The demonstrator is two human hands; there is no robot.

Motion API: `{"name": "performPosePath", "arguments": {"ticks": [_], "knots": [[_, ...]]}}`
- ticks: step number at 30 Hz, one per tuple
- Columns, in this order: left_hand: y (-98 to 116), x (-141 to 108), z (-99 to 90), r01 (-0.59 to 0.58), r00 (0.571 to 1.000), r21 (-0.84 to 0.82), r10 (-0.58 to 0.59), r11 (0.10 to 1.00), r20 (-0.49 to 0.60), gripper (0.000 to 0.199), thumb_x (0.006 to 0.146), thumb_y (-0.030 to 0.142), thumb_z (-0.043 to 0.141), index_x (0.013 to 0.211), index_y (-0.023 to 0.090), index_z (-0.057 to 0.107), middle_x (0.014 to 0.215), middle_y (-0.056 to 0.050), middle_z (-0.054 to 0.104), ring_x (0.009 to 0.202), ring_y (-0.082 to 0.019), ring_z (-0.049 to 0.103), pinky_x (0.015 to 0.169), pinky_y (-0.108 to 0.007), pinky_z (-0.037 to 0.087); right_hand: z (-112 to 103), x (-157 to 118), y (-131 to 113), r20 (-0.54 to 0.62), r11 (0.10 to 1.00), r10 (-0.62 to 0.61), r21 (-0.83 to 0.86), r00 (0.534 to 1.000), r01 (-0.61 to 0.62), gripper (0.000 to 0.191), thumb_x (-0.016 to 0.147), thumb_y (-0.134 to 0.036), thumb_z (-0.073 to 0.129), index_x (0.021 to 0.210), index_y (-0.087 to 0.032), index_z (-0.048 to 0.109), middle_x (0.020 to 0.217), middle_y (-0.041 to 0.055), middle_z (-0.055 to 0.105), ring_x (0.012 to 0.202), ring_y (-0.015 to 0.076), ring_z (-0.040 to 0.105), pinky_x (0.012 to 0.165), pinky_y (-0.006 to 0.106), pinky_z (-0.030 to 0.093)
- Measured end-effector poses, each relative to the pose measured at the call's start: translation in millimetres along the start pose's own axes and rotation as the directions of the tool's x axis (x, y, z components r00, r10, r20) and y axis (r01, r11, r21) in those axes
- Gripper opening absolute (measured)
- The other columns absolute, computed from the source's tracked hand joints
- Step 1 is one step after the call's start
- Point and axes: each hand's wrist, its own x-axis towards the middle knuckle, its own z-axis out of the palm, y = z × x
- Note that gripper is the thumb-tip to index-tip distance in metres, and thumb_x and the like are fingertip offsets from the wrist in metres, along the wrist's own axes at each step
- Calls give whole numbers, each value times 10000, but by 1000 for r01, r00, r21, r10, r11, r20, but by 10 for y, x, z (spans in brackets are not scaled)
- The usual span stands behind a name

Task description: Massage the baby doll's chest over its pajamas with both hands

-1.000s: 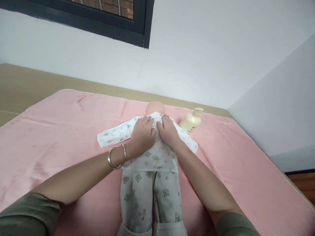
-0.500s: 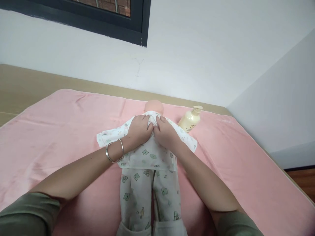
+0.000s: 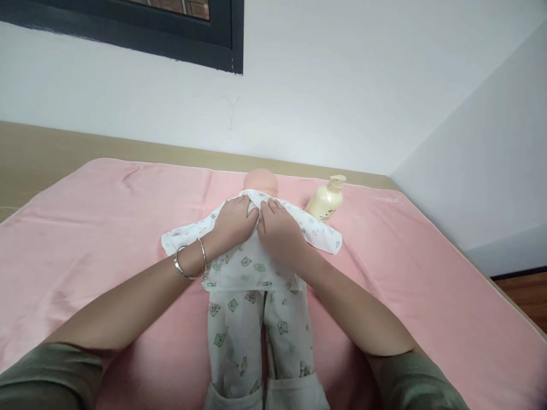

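A baby doll lies on its back, its bald head at the far end. It wears a white long-sleeved baby shirt printed with small green animals, and matching baby pants with turned-up cuffs. At the chest, just below the collar, my left hand is closed on the shirt cloth, thumb toward the middle. Close beside it, my right hand has its fingers bent over the shirt front, closed on the fabric. The cloth between the fingertips is mostly hidden. Both sleeves spread out sideways.
A cream pump bottle stands to the right of the doll's head. Beneath everything lies a pink sheet on a wooden surface. A white wall with a dark window frame rises behind.
My right hand has shifted slightly, its fingers now lying more along the shirt front. My left hand keeps its place at the chest. The whole view has moved a little.
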Motion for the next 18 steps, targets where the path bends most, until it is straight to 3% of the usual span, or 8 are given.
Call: {"name": "performPosePath", "arguments": {"ticks": [2,7,10,14,18], "knots": [[1,-7,-1,-11,1000,25,11,1000,3,256,960,237,332,869,175,563,921,-128,676,827,-273,626,756,-411,478,10,-5,10,-1,1000,-13,18,1000,13,446,965,-170,314,1294,-42,586,1344,218,616,1325,328,515,1160,488,374],[181,-225,22,-83,990,180,102,980,-98,289,957,212,346,983,103,613,1047,-204,668,1046,-351,610,921,-478,450,-19,181,216,91,982,146,108,985,-156,484,970,-291,375,1323,-10,549,1407,240,572,1337,340,502,1132,485,402],[242,-294,23,-121,980,203,149,972,-128,284,946,194,365,974,91,628,1077,-226,662,1126,-367,587,973,-483,432,-17,250,290,87,976,174,115,981,-183,478,971,-316,389,1295,-12,564,1404,244,572,1334,346,500,1146,482,382],[121,-155,-2,-80,993,61,85,995,-80,260,942,215,374,923,135,620,1015,-173,679,1008,-305,625,910,-423,471,22,149,166,46,988,136,62,990,-138,478,984,-278,364,1318,14,545,1368,259,589,1316,356,515,1136,500,393],[-6,-1,-25,59,998,-87,-57,994,28,313,977,295,327,884,169,598,917,-120,689,834,-263,632,742,-390,484,85,-44,-30,-83,999,7,-32,997,-9,461,977,-203,349,1367,-34,527,1371,223,583,1363,356,473,1166,526,364]]}}
